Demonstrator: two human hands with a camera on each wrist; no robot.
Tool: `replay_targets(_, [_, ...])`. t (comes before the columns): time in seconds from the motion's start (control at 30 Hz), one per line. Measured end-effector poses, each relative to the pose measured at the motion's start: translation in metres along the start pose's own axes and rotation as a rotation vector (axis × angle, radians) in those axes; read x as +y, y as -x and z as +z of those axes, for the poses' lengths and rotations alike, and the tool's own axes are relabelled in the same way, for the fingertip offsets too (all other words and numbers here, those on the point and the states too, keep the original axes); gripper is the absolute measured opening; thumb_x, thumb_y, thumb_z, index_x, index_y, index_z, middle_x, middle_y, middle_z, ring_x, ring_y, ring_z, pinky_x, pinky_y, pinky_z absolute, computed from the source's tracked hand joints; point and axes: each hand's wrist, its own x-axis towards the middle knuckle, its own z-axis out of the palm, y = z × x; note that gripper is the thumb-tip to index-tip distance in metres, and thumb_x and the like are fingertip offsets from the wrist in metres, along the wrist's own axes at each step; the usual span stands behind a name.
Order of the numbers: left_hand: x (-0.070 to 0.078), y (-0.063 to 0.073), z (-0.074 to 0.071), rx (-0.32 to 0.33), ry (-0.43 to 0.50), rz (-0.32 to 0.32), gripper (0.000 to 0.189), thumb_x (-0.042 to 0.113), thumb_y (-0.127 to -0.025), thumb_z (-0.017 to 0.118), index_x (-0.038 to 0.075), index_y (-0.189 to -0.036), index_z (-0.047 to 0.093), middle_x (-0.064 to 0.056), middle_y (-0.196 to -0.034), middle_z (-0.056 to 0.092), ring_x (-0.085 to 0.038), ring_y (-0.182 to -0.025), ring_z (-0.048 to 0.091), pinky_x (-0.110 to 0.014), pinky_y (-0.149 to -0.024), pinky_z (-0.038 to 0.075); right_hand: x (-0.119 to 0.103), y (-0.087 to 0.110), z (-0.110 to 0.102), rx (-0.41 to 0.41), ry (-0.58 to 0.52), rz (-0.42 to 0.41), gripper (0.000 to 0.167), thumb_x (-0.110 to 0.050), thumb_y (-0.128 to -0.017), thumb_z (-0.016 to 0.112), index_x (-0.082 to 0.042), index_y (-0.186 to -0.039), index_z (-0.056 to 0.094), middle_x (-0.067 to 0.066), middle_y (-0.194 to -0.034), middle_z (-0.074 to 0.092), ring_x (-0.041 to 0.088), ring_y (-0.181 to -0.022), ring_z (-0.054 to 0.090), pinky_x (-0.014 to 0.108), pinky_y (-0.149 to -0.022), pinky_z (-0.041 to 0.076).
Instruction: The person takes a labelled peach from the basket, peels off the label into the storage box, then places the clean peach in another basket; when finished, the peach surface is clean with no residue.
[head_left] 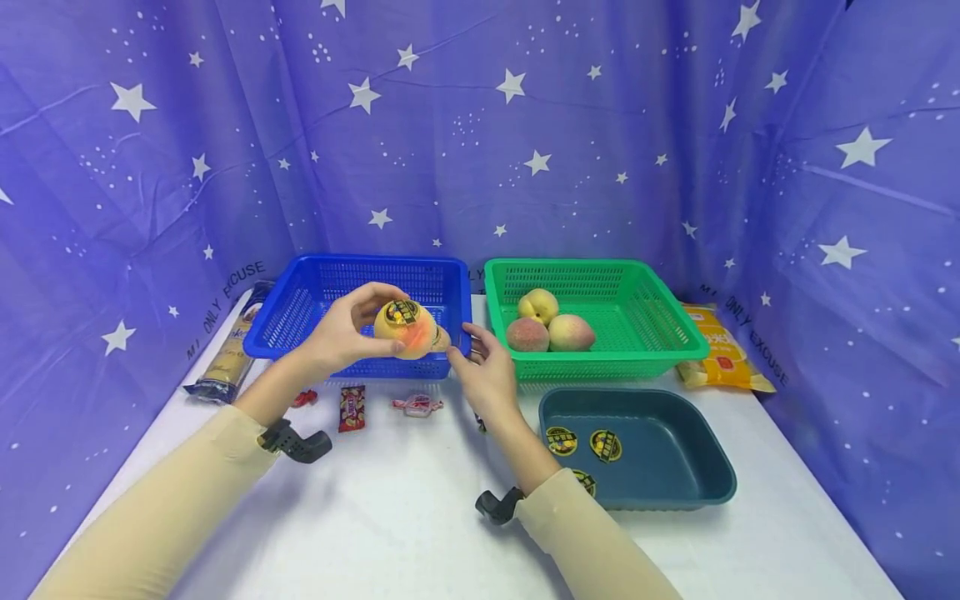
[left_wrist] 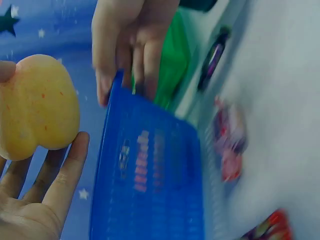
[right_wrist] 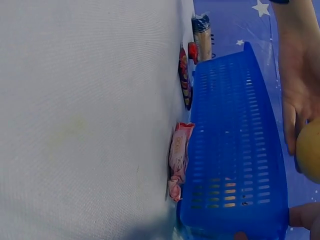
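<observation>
Left hand [head_left: 341, 333] grips peach [head_left: 408, 329] (above blue basket's [head_left: 300, 312] front rim).

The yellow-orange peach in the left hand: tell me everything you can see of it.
The round yellow-orange peach has a red blush low on one side and a round black-and-yellow sticker on top. Its skin looks matte with fine red speckles. The left hand grips it in the air above the blue plastic basket's front rim. The right hand's fingertips are beside it; whether they touch it is unclear.
</observation>
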Motion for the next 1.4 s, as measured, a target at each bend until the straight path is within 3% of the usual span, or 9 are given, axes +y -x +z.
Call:
replay_targets(0.23, [-0.005,0.040,0.032,-0.053,0.055,0.079,0.072,-0.001,-0.083,0.092,0.008,-0.148,0.061,-0.016,-0.151,0.065,-0.021,-0.129,0.069,-0.039,-0.098,0.069,0.001,0.003,0.002,0.004,0.002,-0.004,0.053,-0.017,-0.104,0.076,-0.012,-0.156,0.063,0.018,-0.146,0.072,0.032,-0.133,0.073,0.042,-0.108,0.065])
replay_targets(0.57, [-0.039,0.074,0.080,-0.127,0.120,0.092,0.073,0.002,-0.077,0.091,0.008,-0.145,0.064,-0.017,-0.147,0.069,-0.018,-0.128,0.071,-0.040,-0.098,0.069,0.002,0.002,0.003,0.021,-0.013,-0.061,0.053,-0.015,-0.102,0.076,-0.009,-0.154,0.065,0.019,-0.141,0.075,0.033,-0.128,0.075,0.044,-0.107,0.065])
replay_targets(0.83, [-0.056,0.083,0.103,-0.216,0.155,0.068,0.074,0.004,-0.076,0.091,0.012,-0.145,0.064,-0.014,-0.143,0.069,-0.023,-0.131,0.070,-0.039,-0.103,0.067,0.002,0.002,0.003,0.022,-0.035,-0.059,0.054,-0.016,-0.102,0.076,-0.010,-0.154,0.064,0.018,-0.144,0.074,0.033,-0.131,0.074,0.044,-0.110,0.064])
replay_targets(1.1, [-0.067,0.085,0.109,-0.269,0.140,0.043,0.075,0.007,-0.077,0.093,0.007,-0.146,0.064,-0.011,-0.143,0.069,-0.020,-0.134,0.069,-0.033,-0.117,0.058,0.000,0.004,0.004,0.009,-0.029,-0.048,0.055,-0.017,-0.104,0.074,-0.011,-0.157,0.062,0.018,-0.148,0.072,0.033,-0.134,0.072,0.045,-0.111,0.063])
replay_targets(1.2, [-0.069,0.085,0.109,-0.269,0.157,0.050,0.074,0.007,-0.077,0.092,0.006,-0.146,0.064,-0.014,-0.143,0.069,-0.020,-0.134,0.069,-0.032,-0.117,0.058,-0.005,0.008,0.001,-0.017,0.028,-0.038,0.054,-0.019,-0.109,0.070,-0.011,-0.160,0.058,0.021,-0.153,0.068,0.036,-0.136,0.072,0.047,-0.111,0.063])
replay_targets(1.4, [-0.071,0.086,0.110,-0.281,0.135,0.041,0.075,0.012,-0.079,0.093,0.009,-0.148,0.064,-0.011,-0.145,0.069,-0.018,-0.136,0.067,-0.030,-0.118,0.056,-0.026,0.032,-0.020,-0.094,0.267,-0.014,0.062,-0.035,-0.110,0.067,-0.017,-0.167,0.048,0.016,-0.168,0.055,0.039,-0.141,0.068,0.055,-0.113,0.061])
